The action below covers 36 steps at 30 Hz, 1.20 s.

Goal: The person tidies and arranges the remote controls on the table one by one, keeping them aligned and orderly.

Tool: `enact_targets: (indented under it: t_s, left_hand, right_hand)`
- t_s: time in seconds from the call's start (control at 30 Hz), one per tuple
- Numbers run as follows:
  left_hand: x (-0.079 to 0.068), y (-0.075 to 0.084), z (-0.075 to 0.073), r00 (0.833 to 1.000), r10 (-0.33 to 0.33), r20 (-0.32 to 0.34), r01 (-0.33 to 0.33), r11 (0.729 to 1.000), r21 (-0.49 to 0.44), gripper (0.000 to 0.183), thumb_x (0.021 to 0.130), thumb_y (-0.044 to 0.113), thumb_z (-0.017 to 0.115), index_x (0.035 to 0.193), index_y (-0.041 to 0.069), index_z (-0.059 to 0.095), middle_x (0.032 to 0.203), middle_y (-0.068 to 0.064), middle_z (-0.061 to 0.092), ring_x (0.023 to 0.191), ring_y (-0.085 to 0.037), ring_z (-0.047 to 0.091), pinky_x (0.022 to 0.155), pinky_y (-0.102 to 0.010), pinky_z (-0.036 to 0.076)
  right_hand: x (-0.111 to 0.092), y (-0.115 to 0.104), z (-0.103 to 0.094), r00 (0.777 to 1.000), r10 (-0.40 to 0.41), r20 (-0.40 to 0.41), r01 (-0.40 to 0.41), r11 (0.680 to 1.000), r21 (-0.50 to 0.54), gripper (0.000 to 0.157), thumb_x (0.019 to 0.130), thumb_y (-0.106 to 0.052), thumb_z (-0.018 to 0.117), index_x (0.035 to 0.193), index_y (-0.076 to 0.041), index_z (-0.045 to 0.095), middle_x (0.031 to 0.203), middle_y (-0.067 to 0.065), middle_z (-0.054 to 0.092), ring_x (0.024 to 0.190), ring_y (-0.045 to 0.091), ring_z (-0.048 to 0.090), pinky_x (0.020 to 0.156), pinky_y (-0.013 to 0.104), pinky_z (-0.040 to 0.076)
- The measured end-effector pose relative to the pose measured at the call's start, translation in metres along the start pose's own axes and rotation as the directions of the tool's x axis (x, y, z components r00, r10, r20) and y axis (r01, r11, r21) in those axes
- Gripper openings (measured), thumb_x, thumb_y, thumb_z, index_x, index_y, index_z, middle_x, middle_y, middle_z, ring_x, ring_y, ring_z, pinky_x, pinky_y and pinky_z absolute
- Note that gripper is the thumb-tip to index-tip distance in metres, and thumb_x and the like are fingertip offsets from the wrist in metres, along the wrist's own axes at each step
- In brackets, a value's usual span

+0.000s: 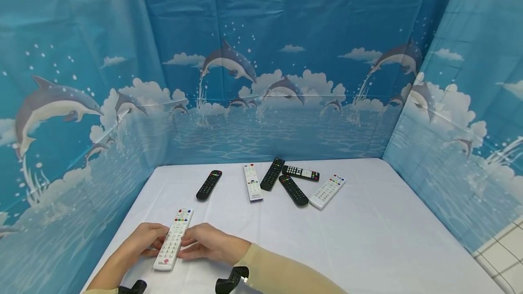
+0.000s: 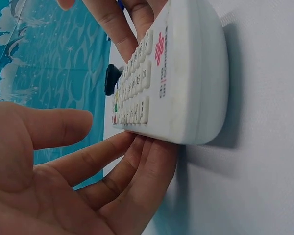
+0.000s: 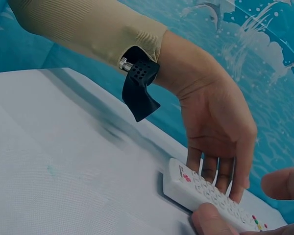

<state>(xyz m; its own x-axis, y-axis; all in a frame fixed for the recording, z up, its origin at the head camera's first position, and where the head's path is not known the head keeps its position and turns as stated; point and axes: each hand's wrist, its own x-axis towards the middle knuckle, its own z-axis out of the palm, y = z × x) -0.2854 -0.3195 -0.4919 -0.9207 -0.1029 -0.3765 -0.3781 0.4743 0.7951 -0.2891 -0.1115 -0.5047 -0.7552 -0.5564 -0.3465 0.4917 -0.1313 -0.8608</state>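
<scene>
A white remote control (image 1: 173, 239) with a red logo on its near end lies between the two hands at the table's left. My left hand (image 1: 143, 242) touches its left long side with extended fingertips. In the left wrist view, that hand's thumb (image 2: 63, 125) stands off the remote. From the other side, my right hand (image 1: 212, 243) has its fingertips at the right long edge. The right wrist view shows this hand's thumb (image 3: 284, 183) lifted above the buttons, a finger (image 3: 210, 220) against the near side, and my left hand (image 3: 215, 112) across the remote.
On the white-covered table (image 1: 367, 239), a black remote (image 1: 209, 185) lies ahead. Toward the back middle are a white remote (image 1: 253, 182), several black remotes (image 1: 272, 174) close together and another white remote (image 1: 327, 192). A dolphin-printed curtain (image 1: 261, 80) encloses the back and sides.
</scene>
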Motion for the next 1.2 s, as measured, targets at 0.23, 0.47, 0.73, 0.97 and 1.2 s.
enact_targets:
  t_s: [0.23, 0.47, 0.73, 0.97, 1.2]
  left_hand:
    - [0.002, 0.000, -0.001, 1.000, -0.003, 0.010, 0.003, 1.000, 0.007, 0.047, 0.101, 0.024, 0.058, 0.130, -0.013, 0.056, 0.095, -0.014, 0.065, 0.077, -0.022, 0.064, 0.068, -0.035, 0.057]
    - [-0.002, 0.012, -0.008, 0.998, 0.066, 0.004, -0.066, 0.992, 0.105, 0.049, 0.102, 0.025, 0.056, 0.133, -0.013, 0.054, 0.094, -0.013, 0.065, 0.076, -0.022, 0.063, 0.067, -0.036, 0.055]
    - [0.002, 0.042, -0.015, 0.970, 0.230, -0.073, -0.218, 0.965, 0.148, 0.045, 0.104, 0.026, 0.055, 0.132, -0.009, 0.057, 0.109, -0.021, 0.066, 0.089, -0.023, 0.064, 0.078, -0.042, 0.056]
    - [0.029, 0.073, -0.011, 0.961, 0.271, -0.050, -0.275, 0.957, -0.091, 0.048, 0.106, 0.030, 0.051, 0.141, -0.004, 0.052, 0.131, -0.025, 0.059, 0.117, -0.036, 0.060, 0.099, -0.047, 0.050]
    - [0.062, 0.089, -0.004, 0.970, 0.240, -0.028, -0.236, 0.912, -0.336, 0.056, 0.107, 0.034, 0.050, 0.152, 0.003, 0.040, 0.149, -0.025, 0.044, 0.135, -0.040, 0.046, 0.110, -0.050, 0.039]
  right_hand:
    - [-0.003, -0.002, -0.001, 1.000, 0.011, 0.005, -0.011, 1.000, -0.016, 0.027, 0.086, -0.001, 0.059, 0.112, 0.007, 0.064, 0.105, 0.022, 0.061, 0.091, 0.033, 0.070, 0.087, 0.042, 0.058]
    - [-0.004, -0.014, -0.006, 0.999, -0.003, -0.039, -0.003, 0.990, -0.140, 0.033, 0.088, -0.005, 0.062, 0.120, 0.004, 0.062, 0.105, 0.020, 0.060, 0.090, 0.033, 0.070, 0.082, 0.044, 0.059]
    - [0.001, -0.046, -0.017, 0.996, -0.066, -0.068, 0.053, 0.982, -0.183, 0.046, 0.093, -0.013, 0.062, 0.135, 0.004, 0.054, 0.112, 0.020, 0.062, 0.107, 0.040, 0.064, 0.091, 0.050, 0.055]
    - [0.022, -0.076, -0.042, 0.975, -0.124, -0.182, 0.082, 0.972, -0.222, 0.045, 0.095, -0.023, 0.062, 0.133, 0.001, 0.057, 0.121, 0.023, 0.060, 0.116, 0.041, 0.059, 0.096, 0.050, 0.052]
    - [0.038, -0.099, -0.072, 0.967, -0.134, -0.215, 0.114, 0.988, -0.104, 0.059, 0.101, -0.033, 0.054, 0.149, -0.001, 0.042, 0.140, 0.030, 0.047, 0.128, 0.045, 0.050, 0.104, 0.053, 0.045]
